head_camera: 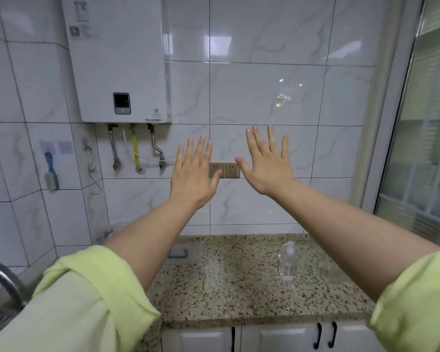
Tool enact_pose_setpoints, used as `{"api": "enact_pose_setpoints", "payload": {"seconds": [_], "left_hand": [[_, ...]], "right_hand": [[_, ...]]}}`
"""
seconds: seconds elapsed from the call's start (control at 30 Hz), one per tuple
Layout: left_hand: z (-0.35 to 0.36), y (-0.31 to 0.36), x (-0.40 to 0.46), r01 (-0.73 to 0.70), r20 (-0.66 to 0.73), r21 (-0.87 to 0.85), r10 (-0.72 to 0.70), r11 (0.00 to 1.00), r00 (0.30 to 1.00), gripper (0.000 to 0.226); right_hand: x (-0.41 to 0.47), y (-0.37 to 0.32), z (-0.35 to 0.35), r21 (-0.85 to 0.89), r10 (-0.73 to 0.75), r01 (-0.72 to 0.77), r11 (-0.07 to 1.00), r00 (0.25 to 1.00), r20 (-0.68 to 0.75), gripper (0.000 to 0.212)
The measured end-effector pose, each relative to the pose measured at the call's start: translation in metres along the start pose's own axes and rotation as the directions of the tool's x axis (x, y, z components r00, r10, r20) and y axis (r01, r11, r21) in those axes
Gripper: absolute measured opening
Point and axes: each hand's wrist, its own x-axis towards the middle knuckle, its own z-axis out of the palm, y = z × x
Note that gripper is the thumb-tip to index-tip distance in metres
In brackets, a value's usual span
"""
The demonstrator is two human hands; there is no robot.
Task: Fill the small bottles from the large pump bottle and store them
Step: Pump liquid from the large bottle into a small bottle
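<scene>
Below, a pump bottle [288, 261] stands on the speckled counter [229, 288].

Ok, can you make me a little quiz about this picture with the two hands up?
1. True or false: the left hand holds the pump bottle.
2. What does the pump bottle stand on? A) the speckled counter B) the water heater C) the sink
3. Fill in: the right hand has its fingers spread ____.

Key: 1 false; 2 A; 3 open.
</scene>
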Motion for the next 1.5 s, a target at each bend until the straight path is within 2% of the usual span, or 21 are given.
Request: {"api": "enact_pose_setpoints", "payload": {"seconds": [0.27, 0.63, 0.87, 1.07, 1.23, 1.3, 1.4, 1.5], "left_hand": [[0.079, 0.02, 0.026, 0.023, 0.095, 0.066, -0.029, 0.998, 0.995, 0.078], [0.163, 0.043, 0.061, 0.03, 0.191, 0.097, -0.048, 0.995, 0.98, 0.079], [0.195, 0.027, 0.07, 0.03, 0.226, 0.087, -0.049, 0.996, 0.973, 0.072], [0.227, 0.009, 0.079, -0.001, 0.239, 0.054, -0.012, 0.999, 0.971, 0.071], [0.249, -0.001, 0.089, -0.029, 0.248, -0.033, 0.037, 0.999, 0.968, 0.07], [0.261, 0.0, 0.086, -0.019, 0.248, -0.089, 0.04, 0.996, 0.968, 0.07], [0.286, 0.006, 0.075, -0.069, 0.263, -0.136, 0.103, 0.988, 0.959, 0.07], [0.304, 0.017, 0.073, -0.112, 0.306, -0.163, 0.159, 0.98, 0.939, 0.071]], "right_hand": [[0.029, 0.038, 0.069, 0.009, -0.027, 0.027, 1.0, 0.999, 0.047, 0.075], [0.067, 0.064, 0.154, 0.174, -0.047, 0.016, 0.985, 0.984, 0.174, 0.072], [0.082, 0.063, 0.192, 0.157, -0.077, 0.045, 0.987, 0.975, 0.207, 0.069], [0.089, 0.059, 0.22, 0.12, -0.045, 0.017, 0.993, 0.971, 0.234, 0.069], [0.086, 0.057, 0.241, -0.017, -0.034, 0.04, 0.999, 0.968, 0.247, 0.073], [0.083, 0.056, 0.249, 0.008, -0.004, 0.001, 1.0, 0.963, 0.269, 0.074], [0.075, 0.063, 0.262, 0.103, 0.1, -0.141, 0.985, 0.938, 0.331, 0.075], [0.064, 0.079, 0.274, 0.066, 0.127, -0.159, 0.985, 0.931, 0.341, 0.072]]}}
